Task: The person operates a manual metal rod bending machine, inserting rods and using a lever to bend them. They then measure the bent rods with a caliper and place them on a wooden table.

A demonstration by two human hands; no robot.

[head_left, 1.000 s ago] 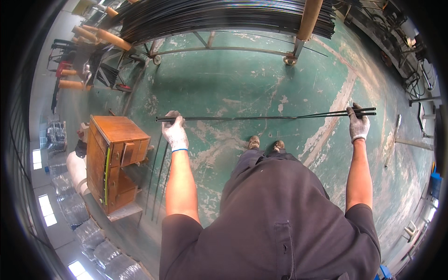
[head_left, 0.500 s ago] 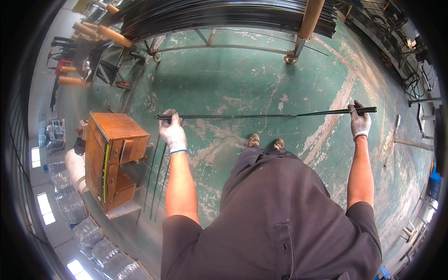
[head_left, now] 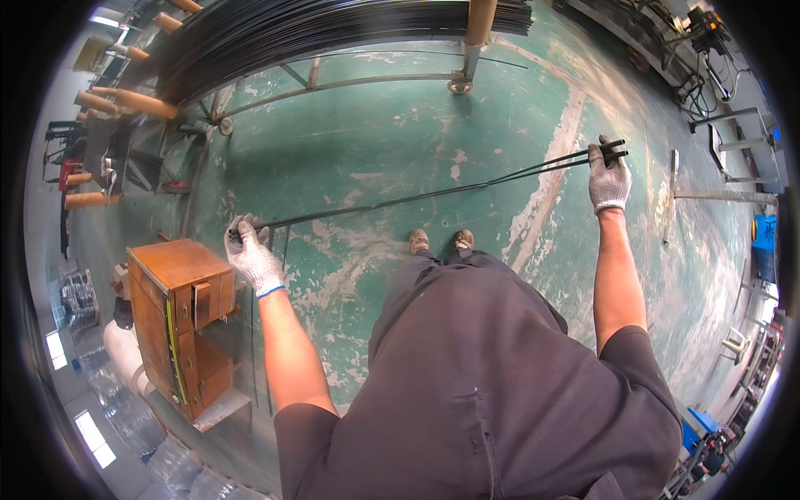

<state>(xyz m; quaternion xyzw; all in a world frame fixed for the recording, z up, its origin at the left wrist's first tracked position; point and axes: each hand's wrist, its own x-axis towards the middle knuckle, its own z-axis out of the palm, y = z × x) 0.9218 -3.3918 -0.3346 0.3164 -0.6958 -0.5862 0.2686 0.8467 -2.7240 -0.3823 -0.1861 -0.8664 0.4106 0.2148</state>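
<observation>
"So, closest in you have the front of your dark shirt (head_left: pixel 467 342), with your bare forearms (head_left: pixel 296 350) reaching out past it on either side."

"And your left hand (head_left: pixel 256 257), in a pale knit glove with a blue edge at the wrist, has its fingers curled snugly around one end of the slim black rods (head_left: pixel 417 197). How many rods sit inside that grip, I can't tell you."

"Your right hand (head_left: pixel 610 179), gloved too, has them pinched near the other end, and two tips poke out past its fingers, slightly apart from each other."

"Right, so the rods stretch across in front of you, close together toward your left and forking narrowly toward your right."

"Below them you've got your worn shoes (head_left: pixel 463 239), planted on a green floor (head_left: pixel 350 150) with scuffed, flaking paint."

"Out past your left hand stands a brown wooden cabinet (head_left: pixel 182 260), a yellow strip (head_left: pixel 175 350) running down its side."

"Farther ahead, you're facing a wheeled rack (head_left: pixel 470 60) loaded with a long stack of dark rods (head_left: pixel 350 23)."

"Then, well off to your left, shiny wrapped bundles (head_left: pixel 121 408) sit in a row, and away to your right is a small white stool (head_left: pixel 735 343)."
</observation>
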